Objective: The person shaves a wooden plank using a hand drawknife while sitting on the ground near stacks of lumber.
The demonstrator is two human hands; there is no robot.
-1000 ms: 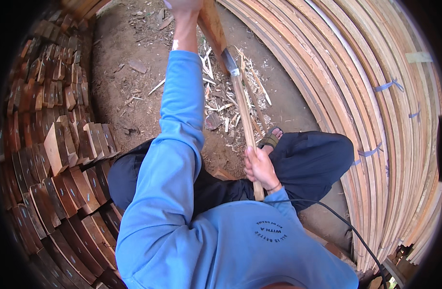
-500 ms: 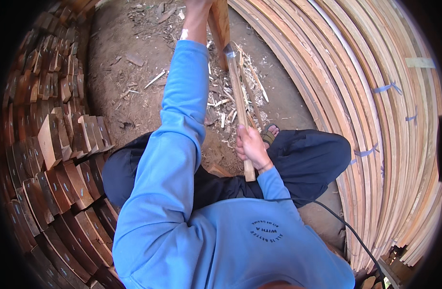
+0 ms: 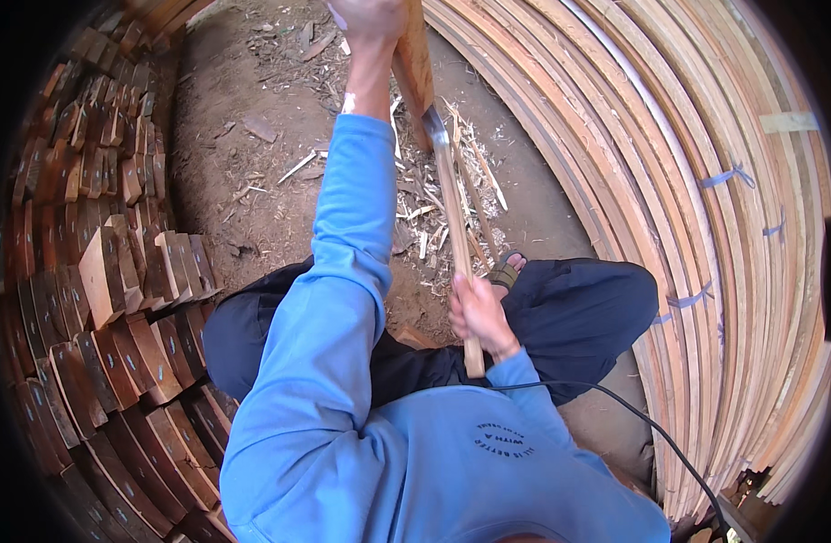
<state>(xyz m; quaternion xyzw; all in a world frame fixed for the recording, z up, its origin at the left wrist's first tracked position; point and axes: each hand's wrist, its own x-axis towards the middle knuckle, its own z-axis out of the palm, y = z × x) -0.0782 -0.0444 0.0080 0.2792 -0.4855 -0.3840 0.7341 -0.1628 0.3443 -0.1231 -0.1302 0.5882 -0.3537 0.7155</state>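
Note:
My right hand [image 3: 481, 314] is closed round the lower part of a long pale wooden handle [image 3: 457, 213]. At the handle's far end is a narrow metal blade [image 3: 436, 128], lying against a reddish-brown piece of wood [image 3: 415, 68]; whether it cuts into the wood cannot be made out. With my left arm stretched forward, my left hand [image 3: 368, 16] grips the upper part of that wood, which stands roughly upright. The frame's top edge cuts off the wood's upper end, and some of the left fingers are hidden.
Pale chips and slivers [image 3: 470, 163] are scattered on the dirt floor [image 3: 243, 90]. Stacked short boards [image 3: 99, 353] rise on my left. Long curved-looking planks [image 3: 687, 181], some tied with purple strips, line my right. A black cable [image 3: 614, 394] runs from my shirt toward the lower right.
The view has shifted slightly, so the floor and planks sit lower in the picture and more of my left hand shows. Both holds stay the same, and the blade remains against the wood.

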